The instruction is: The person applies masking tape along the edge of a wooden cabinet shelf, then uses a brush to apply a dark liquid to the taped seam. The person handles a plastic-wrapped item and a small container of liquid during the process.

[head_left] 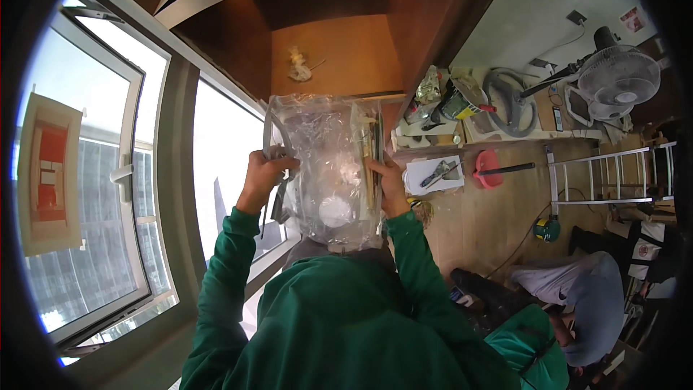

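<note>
A clear, crinkled plastic bag (326, 162) is stretched upright in front of my body. My left hand (267, 175) is closed on its left edge, where a grey strap or trim (273, 131) runs down the side. My right hand (388, 182) grips the right edge, beside some narrow brownish strips (371, 141) whose kind I cannot make out. A round pale shape shows through the lower part of the plastic. Just beyond the bag's top edge is a wooden cabinet compartment (332, 47), with a small crumpled whitish thing (298, 65) lying in it.
An open window (123, 173) is at my left. On the right, a counter holds a coiled grey hose (505, 101) and a fan (619, 83). Below are a pink dustpan (488, 170), a tool on white sheets (435, 175), a ladder (613, 177) and a bending person (577, 296).
</note>
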### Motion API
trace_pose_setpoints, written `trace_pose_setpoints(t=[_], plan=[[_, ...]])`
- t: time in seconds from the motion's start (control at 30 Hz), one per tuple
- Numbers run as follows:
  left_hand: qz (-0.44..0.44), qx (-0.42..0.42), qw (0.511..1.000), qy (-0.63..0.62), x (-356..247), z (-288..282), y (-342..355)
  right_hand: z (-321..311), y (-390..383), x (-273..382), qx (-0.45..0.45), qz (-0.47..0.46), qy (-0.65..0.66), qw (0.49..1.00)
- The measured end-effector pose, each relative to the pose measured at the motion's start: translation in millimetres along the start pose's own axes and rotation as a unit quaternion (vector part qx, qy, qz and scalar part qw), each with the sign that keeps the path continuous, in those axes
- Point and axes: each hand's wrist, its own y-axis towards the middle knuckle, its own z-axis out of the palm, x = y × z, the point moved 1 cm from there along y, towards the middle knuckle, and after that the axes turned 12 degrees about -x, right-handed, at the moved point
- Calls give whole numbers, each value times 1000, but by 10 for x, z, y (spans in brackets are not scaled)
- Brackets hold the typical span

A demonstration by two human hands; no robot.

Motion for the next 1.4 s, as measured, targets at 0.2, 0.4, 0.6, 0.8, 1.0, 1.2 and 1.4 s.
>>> trace_pose_setpoints(t=[0.2, 0.4, 0.6, 0.8, 1.0, 1.2, 1.4], plan=[[133, -119, 963, 202, -419, 598, -195, 413, -126, -151, -157, -314, -275, 895], [186, -85, 952, 228, -631, 531, -119, 124, -188, -170, 75, -11, 207, 975], [251, -35, 915, 314, -284, 847, -103, 402, -51, -431, 76, 72, 132, 986], [233, 96, 914, 317, 94, 1119, -129, 103, 4, -1072, -31, -392, -310, 866], [-21, 209, 972, 107, 302, 1338, -18, -632, -410, -629, -4, 28, -17, 999], [66, -3, 948, 313, 1081, 1971, -181, -930, -307, -929, 30, 58, 14, 998], [-26, 242, 941, 234, 1048, 2412, 69, -1794, -313, -1232, -96, 139, 118, 979]])
